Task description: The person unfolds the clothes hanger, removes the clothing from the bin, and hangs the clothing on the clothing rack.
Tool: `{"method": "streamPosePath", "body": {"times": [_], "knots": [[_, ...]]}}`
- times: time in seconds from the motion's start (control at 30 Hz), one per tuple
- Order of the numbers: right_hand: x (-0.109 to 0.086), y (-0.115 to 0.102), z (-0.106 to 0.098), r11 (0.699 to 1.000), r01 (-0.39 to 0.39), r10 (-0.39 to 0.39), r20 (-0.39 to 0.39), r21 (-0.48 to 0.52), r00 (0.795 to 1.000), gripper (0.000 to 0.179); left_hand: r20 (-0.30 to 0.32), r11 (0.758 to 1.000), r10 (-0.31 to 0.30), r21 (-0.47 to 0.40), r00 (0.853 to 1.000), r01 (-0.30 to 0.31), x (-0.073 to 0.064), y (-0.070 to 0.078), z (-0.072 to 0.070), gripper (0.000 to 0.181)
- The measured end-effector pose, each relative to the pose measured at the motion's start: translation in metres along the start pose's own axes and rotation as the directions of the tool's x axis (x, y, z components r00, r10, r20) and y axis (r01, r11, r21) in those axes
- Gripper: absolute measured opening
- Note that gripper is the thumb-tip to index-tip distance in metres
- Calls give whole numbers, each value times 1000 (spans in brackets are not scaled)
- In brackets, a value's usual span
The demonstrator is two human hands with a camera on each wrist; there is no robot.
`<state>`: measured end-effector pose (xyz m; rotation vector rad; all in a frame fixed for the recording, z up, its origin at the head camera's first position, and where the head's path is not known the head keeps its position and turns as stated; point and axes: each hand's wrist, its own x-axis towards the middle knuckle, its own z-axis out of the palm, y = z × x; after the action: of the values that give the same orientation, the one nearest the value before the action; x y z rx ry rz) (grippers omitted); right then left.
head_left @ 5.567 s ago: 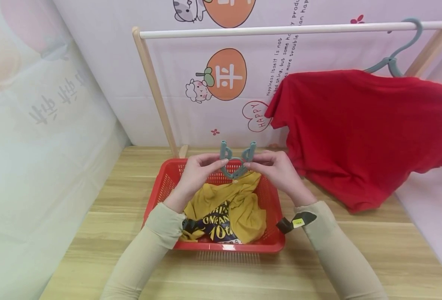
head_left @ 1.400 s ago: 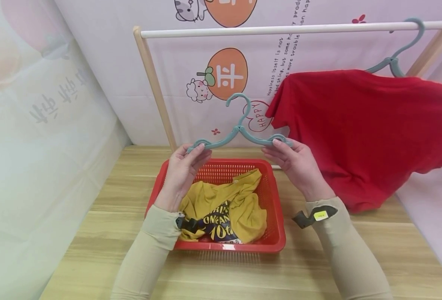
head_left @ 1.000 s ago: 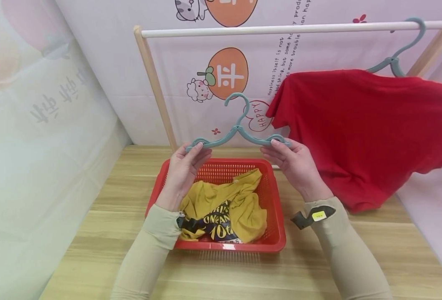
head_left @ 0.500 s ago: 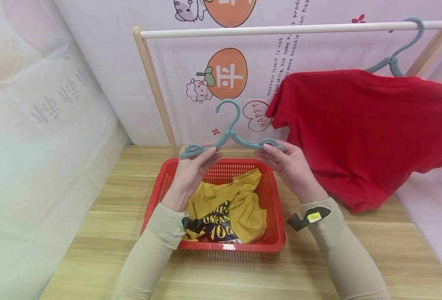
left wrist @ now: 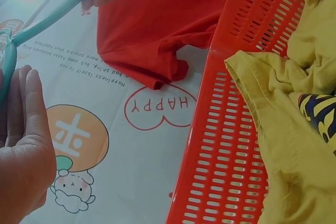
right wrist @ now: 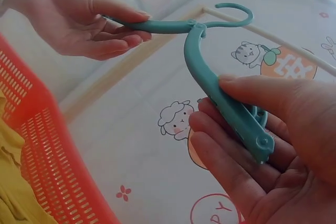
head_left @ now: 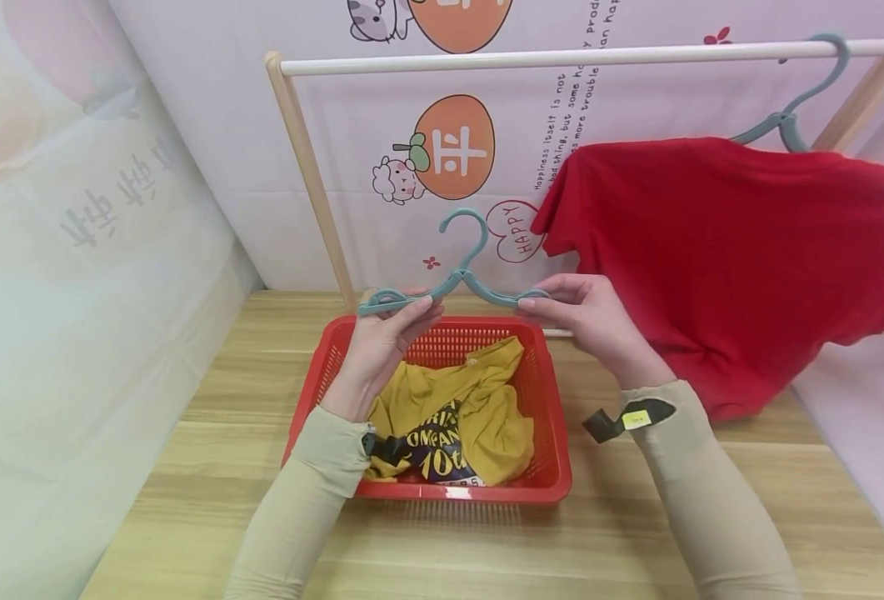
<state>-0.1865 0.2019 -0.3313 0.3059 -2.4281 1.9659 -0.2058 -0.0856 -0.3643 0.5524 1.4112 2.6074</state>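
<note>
A teal folding clothes hanger (head_left: 479, 287) is held up above the basket's far rim, its arms spread and its hook upward. My left hand (head_left: 385, 346) pinches the left arm between thumb and fingers, with that arm's end sticking out past the hand. On the other side my right hand (head_left: 595, 321) grips the right arm near its end; the right wrist view shows the thumb on top of the hanger arm (right wrist: 220, 95) and fingers beneath. Below, a mustard-yellow garment (head_left: 479, 417) with dark printed lettering lies crumpled in the red basket (head_left: 449, 492).
Behind the basket stands a rack with a white rail (head_left: 561, 58) and wooden posts (head_left: 310, 179). A red T-shirt (head_left: 719, 250) hangs at its right on another teal hanger (head_left: 786, 125). Everything stands on a wood-grain table (head_left: 209, 417) before a printed backdrop (head_left: 239, 125).
The hanger went from folded to spread arms, then came slightly lower and left. My left hand slid inward along its arm. My right hand has turned and changed its hold on the right arm.
</note>
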Motion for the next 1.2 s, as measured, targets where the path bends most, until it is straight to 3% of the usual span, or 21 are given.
{"method": "streamPosePath", "body": {"times": [0.27,0.87,1.2], "knots": [[1,-2,5,998,1,2,42,-65,999,29,11,1000,-4,-10,1000,4,-1,2,-2,21],[1,3,9,999,46,-47,29,28,998,25,27,1000,1,3,1000,-1,-1,3,-6,26],[0,6,10,998,48,-45,-58,44,997,29,23,1000,-1,18,1000,1,-1,2,-6,26]]}}
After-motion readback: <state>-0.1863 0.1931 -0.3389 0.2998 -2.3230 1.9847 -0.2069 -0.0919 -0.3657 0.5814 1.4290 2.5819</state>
